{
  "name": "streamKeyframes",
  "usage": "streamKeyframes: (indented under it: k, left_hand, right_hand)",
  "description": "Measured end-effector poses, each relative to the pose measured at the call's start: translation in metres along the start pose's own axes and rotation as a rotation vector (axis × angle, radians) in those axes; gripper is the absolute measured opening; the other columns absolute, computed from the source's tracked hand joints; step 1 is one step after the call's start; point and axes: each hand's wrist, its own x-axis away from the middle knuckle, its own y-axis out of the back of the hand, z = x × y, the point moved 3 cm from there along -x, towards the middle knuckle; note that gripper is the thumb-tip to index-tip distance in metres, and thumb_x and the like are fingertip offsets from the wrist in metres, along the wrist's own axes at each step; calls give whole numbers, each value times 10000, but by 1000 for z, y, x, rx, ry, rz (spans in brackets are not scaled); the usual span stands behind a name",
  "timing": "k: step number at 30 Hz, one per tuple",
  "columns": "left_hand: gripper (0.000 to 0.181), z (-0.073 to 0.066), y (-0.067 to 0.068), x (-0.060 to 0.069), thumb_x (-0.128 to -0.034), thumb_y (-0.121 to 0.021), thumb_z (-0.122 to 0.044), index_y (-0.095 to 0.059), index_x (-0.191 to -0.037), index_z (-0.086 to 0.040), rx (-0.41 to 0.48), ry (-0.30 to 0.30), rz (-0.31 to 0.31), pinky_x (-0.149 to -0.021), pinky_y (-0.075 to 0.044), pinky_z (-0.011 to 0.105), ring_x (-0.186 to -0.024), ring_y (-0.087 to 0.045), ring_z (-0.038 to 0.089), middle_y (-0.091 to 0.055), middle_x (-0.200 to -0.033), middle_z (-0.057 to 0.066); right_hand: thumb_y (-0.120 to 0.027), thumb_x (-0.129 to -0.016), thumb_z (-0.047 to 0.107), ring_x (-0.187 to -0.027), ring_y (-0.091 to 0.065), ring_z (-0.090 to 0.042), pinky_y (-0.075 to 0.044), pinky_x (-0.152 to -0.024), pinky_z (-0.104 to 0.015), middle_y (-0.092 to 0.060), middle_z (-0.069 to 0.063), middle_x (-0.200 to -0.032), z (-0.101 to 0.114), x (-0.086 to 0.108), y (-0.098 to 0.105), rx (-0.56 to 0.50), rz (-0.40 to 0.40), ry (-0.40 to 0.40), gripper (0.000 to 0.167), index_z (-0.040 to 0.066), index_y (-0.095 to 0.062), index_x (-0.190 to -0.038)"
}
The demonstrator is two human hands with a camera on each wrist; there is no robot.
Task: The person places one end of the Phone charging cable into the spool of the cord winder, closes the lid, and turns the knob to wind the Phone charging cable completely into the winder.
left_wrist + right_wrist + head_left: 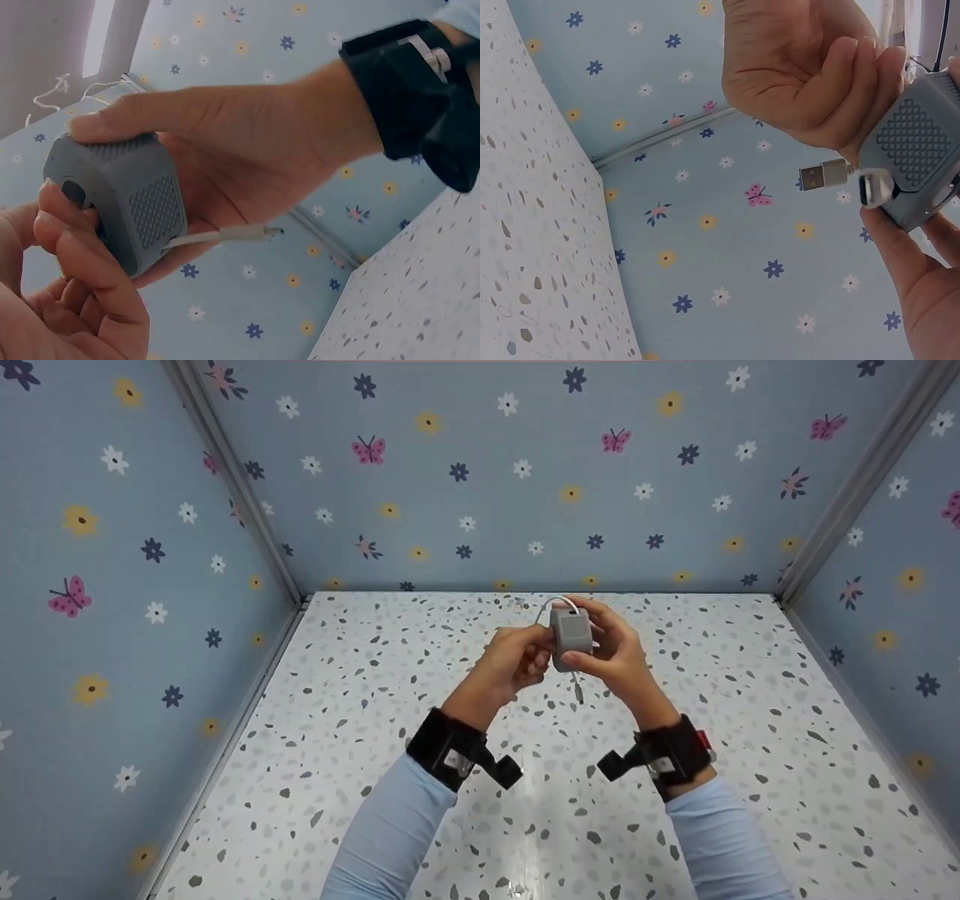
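Observation:
A grey, block-shaped case (574,631) with textured sides is held up between the hands. My right hand (621,651) grips it, thumb on the near side and fingers round the far side. My left hand (511,658) is at its left side with fingers curled; in the left wrist view, fingertips of this hand (97,300) pinch at a round opening in the case (155,214). A white cable (556,600) loops over the top, and a plug (578,690) hangs below. The right wrist view shows a USB plug (823,176) and a second metal-ended plug (873,189).
A white speckled tabletop (360,810) lies below the hands. Blue panels with flowers and butterflies (480,510) stand at the back and both sides, with grey metal posts (240,480) at the corners. Black camera straps (442,746) circle both wrists.

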Motion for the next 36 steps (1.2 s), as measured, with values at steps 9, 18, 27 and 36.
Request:
streamKeyframes:
  k: [9, 18, 27, 36]
  left_hand:
    - [294, -2, 0, 5, -939, -498, -105, -601, -665, -71, -177, -289, 73, -448, -340, 205, -437, -404, 65, -492, -512, -32]
    - [89, -3, 5, 15, -890, -635, -71, -625, -976, -93, -1056, -1248, -156, -510, -416, 207, -558, -505, 106, -582, -848, 23]
    - [210, -1, 6, 14, -880, -688, -311, -692, -985, -130, -1218, -1368, -307, -558, -462, 180, -630, -561, 80, -607, -871, -3]
    - [194, 0, 1, 9, -991, -559, -250, -588, -873, -98, -914, -817, -117, -540, -389, 218, -577, -463, 73, -549, -730, -19]
  right_hand:
    - [-778, -820, 129, -1048, -587, -193, -551, -773, -280, -589, -13, -1317, 2, 1, 2, -28, 1, 10, 634, 76, -494, -1384]
    - [-773, -820, 99, -1047, -592, -203, -561, -786, -297, -579, -24, -1325, 4, 1, 5, -41, -1, 9, 619, 96, -502, -1377]
    - [-789, -815, 171, -1057, -595, -201, -560, -807, -299, -583, -21, -1319, 2, 1, 6, -33, -17, 19, 628, 102, -505, -1371]
    - [-786, -810, 108, -1070, -589, -222, -555, -804, -290, -571, -20, -1333, 4, -1, 3, 9, -14, 28, 646, 52, -489, -1381]
